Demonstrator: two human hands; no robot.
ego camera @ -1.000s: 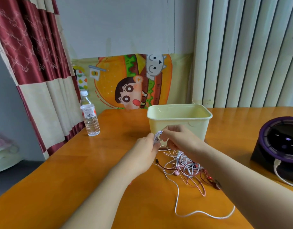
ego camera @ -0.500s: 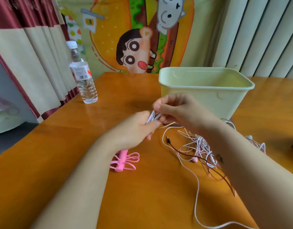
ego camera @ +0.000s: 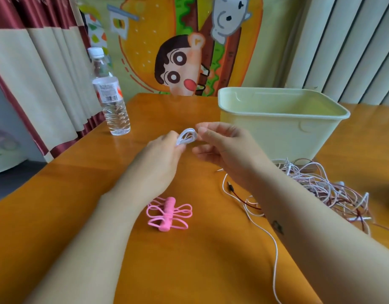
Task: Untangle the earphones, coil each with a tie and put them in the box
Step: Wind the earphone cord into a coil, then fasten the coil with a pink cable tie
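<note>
White coil [ego camera: 187, 137] is at frame centre, raised above the surface [ego camera: 68, 205], in front of the box [ego camera: 277, 130]. Left hand [ego camera: 160, 156] pinches its lower left edge, fingers curled. Right hand [ego camera: 225, 148] pinches its right edge between thumb and forefinger. Pink earphones [ego camera: 169, 213], tied, lie below the left wrist; the tangle [ego camera: 320, 189] lies at right.

I have a single view to work from: a wide-angle camera on the wearer's head, facing forward and tilted down along both forearms, which enter from the bottom edge. It sits close. The left hand [ego camera: 165, 150] and right hand [ego camera: 226, 148], both gripping the white earphone coil [ego camera: 187, 137], land just above mid-picture. Beyond the hands the desk [ego camera: 79, 205] runs to a cartoon banner [ego camera: 180, 51]. Verticals at both sides lean outward at the top.
</note>
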